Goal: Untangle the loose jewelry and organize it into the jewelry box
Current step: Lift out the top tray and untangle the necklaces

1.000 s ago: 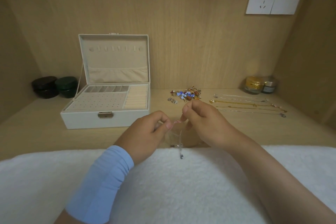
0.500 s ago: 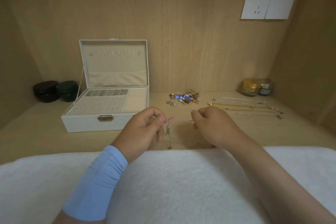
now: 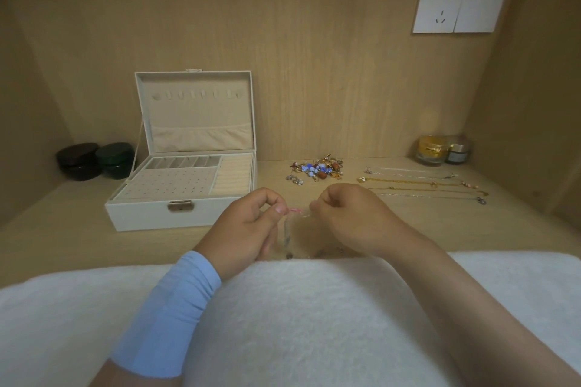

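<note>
Dim, even light is being spread across the scene, and a warm yellowish cast is being laid over the back panel (image 3: 314, 41). Corners are being darkened, most at upper left. The wall socket plate (image 3: 460, 6) is being skewed by wide-angle distortion. The thin chain (image 3: 286, 237), pinched between the left hand (image 3: 248, 226) and right hand (image 3: 352, 217), is being smeared by blur. The white cloth (image 3: 298, 324) is being rendered soft. A small glint is being caught on the gold jar (image 3: 431, 148).

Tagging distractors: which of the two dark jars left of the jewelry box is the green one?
The green jar is the one nearer the jewelry box; the black jar beside it sits farther left.
</note>
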A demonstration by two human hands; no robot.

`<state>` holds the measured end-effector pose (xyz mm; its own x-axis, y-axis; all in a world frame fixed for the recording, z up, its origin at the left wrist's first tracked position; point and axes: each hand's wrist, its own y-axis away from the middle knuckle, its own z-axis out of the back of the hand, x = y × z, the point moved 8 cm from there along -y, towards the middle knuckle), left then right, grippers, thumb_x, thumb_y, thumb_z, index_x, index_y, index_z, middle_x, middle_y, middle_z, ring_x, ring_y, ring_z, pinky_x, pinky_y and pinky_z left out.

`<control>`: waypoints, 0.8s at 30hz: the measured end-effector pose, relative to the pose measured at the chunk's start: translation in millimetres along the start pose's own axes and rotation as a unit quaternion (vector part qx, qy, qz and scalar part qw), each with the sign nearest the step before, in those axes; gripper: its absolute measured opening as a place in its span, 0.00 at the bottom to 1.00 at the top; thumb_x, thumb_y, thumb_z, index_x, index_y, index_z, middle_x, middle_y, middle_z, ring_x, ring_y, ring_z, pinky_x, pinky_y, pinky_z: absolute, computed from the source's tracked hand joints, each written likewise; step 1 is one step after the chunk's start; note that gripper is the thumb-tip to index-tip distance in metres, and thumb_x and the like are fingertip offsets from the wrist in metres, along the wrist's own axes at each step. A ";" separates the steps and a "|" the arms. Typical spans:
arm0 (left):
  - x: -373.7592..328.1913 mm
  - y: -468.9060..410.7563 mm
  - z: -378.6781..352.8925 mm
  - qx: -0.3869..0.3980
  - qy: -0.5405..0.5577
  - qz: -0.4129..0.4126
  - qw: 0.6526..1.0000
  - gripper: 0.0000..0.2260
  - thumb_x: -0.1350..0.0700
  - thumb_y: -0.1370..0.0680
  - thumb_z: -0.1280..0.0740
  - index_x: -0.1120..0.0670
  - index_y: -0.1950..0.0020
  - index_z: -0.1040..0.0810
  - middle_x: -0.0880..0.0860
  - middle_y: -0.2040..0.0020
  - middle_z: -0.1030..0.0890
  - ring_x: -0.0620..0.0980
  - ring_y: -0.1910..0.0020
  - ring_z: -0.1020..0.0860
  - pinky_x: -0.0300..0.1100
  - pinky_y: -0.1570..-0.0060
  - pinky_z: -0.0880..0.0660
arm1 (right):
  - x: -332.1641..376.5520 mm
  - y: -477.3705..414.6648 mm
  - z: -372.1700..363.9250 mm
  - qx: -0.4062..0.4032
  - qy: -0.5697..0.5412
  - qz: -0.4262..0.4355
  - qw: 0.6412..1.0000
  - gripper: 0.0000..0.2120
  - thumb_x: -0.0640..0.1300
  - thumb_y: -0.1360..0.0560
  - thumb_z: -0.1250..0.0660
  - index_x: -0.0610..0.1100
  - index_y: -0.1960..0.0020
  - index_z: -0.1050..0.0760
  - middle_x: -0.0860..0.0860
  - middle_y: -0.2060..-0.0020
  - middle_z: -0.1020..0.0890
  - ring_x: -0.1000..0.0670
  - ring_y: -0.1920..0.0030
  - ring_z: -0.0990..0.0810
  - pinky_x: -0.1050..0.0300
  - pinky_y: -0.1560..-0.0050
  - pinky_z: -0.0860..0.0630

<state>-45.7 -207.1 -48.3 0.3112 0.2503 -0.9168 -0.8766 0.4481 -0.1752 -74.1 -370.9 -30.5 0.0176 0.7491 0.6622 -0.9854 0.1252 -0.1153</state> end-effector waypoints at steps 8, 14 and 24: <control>-7.2 -1.4 1.3 -0.019 -0.017 -0.008 1.000 0.07 0.58 0.17 0.42 0.59 0.51 0.27 0.50 0.80 0.30 0.45 0.81 0.36 0.35 0.77 0.37 | 17.9 3.1 -31.0 0.073 -0.164 0.060 0.982 0.04 0.49 0.27 0.25 0.49 0.55 0.18 0.57 0.67 0.18 0.63 0.70 0.25 0.66 0.66 0.29; -7.7 -1.2 3.1 -0.023 -0.015 0.000 1.000 0.08 0.57 0.17 0.42 0.58 0.51 0.27 0.49 0.80 0.30 0.46 0.82 0.36 0.34 0.78 0.37 | 23.2 5.3 -33.5 0.105 -0.221 0.097 0.965 0.04 0.46 0.25 0.26 0.46 0.56 0.15 0.53 0.66 0.18 0.57 0.66 0.27 0.61 0.63 0.30; -0.7 -8.4 9.2 -0.041 -0.083 0.023 0.995 0.07 0.53 0.18 0.41 0.51 0.53 0.27 0.50 0.80 0.29 0.47 0.81 0.32 0.38 0.76 0.31 | 25.0 -10.0 -12.3 0.011 0.002 0.122 0.992 0.08 0.51 0.26 0.29 0.50 0.60 0.15 0.56 0.65 0.15 0.57 0.61 0.18 0.55 0.54 0.21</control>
<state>-35.1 -203.1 -42.9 0.3209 0.4096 -0.8540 -0.9163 0.3625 -0.1704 -61.8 -345.5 -21.9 -0.2224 0.7573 0.6140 -0.9638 -0.0757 -0.2557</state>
